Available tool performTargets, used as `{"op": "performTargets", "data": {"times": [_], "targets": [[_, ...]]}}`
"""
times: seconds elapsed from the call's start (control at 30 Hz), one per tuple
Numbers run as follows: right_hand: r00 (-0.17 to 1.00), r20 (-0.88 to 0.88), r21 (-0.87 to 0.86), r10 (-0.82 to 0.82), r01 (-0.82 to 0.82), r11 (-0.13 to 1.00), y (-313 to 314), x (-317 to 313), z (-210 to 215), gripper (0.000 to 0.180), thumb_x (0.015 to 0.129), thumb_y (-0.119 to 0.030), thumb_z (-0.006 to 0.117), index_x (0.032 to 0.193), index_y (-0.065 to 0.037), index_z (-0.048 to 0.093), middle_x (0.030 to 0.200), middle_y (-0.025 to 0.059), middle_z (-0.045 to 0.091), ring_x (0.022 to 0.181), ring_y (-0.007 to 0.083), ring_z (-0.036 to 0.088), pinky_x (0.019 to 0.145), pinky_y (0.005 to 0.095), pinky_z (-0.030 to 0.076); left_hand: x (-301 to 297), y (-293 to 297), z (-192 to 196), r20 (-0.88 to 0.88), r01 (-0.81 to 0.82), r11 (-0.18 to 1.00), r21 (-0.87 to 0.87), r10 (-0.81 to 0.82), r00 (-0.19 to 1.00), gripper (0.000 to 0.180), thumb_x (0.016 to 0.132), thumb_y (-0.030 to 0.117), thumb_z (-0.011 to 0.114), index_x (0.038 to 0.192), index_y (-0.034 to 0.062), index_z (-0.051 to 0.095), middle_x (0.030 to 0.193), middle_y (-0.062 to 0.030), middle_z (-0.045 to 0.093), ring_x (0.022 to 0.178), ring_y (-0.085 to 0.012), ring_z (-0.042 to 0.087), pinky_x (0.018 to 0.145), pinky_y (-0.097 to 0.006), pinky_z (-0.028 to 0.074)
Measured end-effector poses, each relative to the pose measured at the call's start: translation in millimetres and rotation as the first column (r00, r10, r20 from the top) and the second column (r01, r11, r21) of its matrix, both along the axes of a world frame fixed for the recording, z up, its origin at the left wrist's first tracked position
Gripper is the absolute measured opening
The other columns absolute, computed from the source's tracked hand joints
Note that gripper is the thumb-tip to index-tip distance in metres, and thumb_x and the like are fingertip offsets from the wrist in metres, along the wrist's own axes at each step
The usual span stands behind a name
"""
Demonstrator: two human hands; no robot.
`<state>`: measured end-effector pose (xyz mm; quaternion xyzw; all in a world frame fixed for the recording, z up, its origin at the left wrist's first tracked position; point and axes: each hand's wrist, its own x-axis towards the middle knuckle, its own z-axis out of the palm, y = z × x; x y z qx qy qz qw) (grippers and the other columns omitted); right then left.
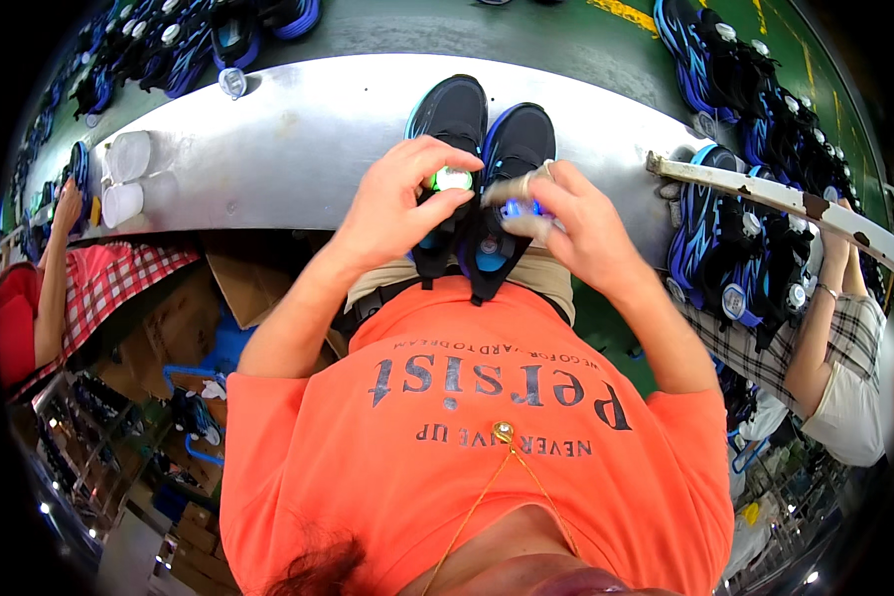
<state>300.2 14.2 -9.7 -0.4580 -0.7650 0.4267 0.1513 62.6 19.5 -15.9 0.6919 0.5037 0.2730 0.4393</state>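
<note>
Your two hands are working over a pair of dark shoes, which are standing side by side on the near edge of a metal bench (308, 124), toes pointing away from you and heels lying toward your lap. Your left hand (392, 199) is reaching over the left shoe (457, 104); its thumb and forefinger are curving around a round, green-lit disc (454, 180) on that shoe, though whether they are gripping it you cannot tell from this view. Your right hand (581, 223) is lying over the right shoe (523, 127), its pale-covered fingertips bending around a blue-lit part (519, 209); blur is hiding whether they are pinching it or resting loose.

To your left, two translucent cups (127, 156) are sitting near the bench's end, and a person in a red checkered garment (119, 283) is handling a shoe (77, 164). To your right, more blue-and-black shoes (700, 233) are standing close together near a chipped, pale bar (790, 196), beside a second person whose forearm (822, 333) is extending toward them. Below the bench, cardboard boxes (243, 278) are showing at your left.
</note>
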Motion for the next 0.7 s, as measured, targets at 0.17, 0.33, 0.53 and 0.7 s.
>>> {"op": "performTargets", "data": {"times": [0.17, 0.33, 0.53, 0.7], "targets": [[0.995, -0.086, -0.013, -0.046, 0.045, 0.999, 3.1, 0.2, 15.1, 0.030, 0.080, -0.023, 0.073, 0.108, -0.016, 0.066, 0.082, 0.0087, 0.056, 0.076, 0.0279, 0.060, 0.066, 0.0375, 0.049, -7.8, 4.5, 6.2, -0.069, 0.057, 0.995, -0.082, -0.063, 0.996, 0.031, 0.082, 0.005, 0.065, 0.113, 0.0079, 0.065, 0.102, -0.0037, 0.062, 0.082, -0.0121, 0.054, 0.070, -0.024, 0.043], [0.989, 0.092, -0.059, -0.120, 0.126, 0.990, 0.6, 0.5, 8.9, 0.033, 0.080, -0.027, 0.073, 0.111, -0.018, 0.066, 0.085, 0.0087, 0.057, 0.078, 0.0263, 0.060, 0.069, 0.0351, 0.049, -18.0, 21.0, 8.5, 0.094, 0.239, 0.941, -0.239, -0.222, 0.970, 0.033, 0.083, 0.007, 0.065, 0.115, 0.0070, 0.064, 0.102, -0.0035, 0.060, 0.083, -0.0140, 0.054, 0.072, -0.024, 0.043], [0.995, -0.071, -0.038, -0.066, 0.063, 0.997, 2.7, 7.5, -0.4, 0.033, 0.079, -0.028, 0.074, 0.109, -0.017, 0.066, 0.084, 0.0103, 0.057, 0.075, 0.0279, 0.060, 0.067, 0.0363, 0.049, -5.4, 8.6, 4.7, -0.168, 0.198, 0.971, 0.133, -0.175, 0.970, 0.027, 0.083, 0.006, 0.065, 0.110, 0.0059, 0.063, 0.103, -0.0066, 0.063, 0.091, -0.0181, 0.057, 0.073, -0.029, 0.047], [0.996, 0.023, 0.057, -0.084, 0.083, 0.995, -6.8, 9.2, -2.7, 0.036, 0.081, -0.020, 0.072, 0.116, -0.015, 0.065, 0.085, 0.0105, 0.056, 0.077, 0.0255, 0.056, 0.068, 0.0337, 0.047, 12.6, -27.0, 31.8, 0.012, 0.065, 0.998, -0.010, -0.064, 0.998, 0.014, 0.089, 0.004, 0.060, 0.101, 0.0008, 0.065, 0.095, -0.0064, 0.065, 0.085, -0.0160, 0.061, 0.071, -0.027, 0.049]]}}
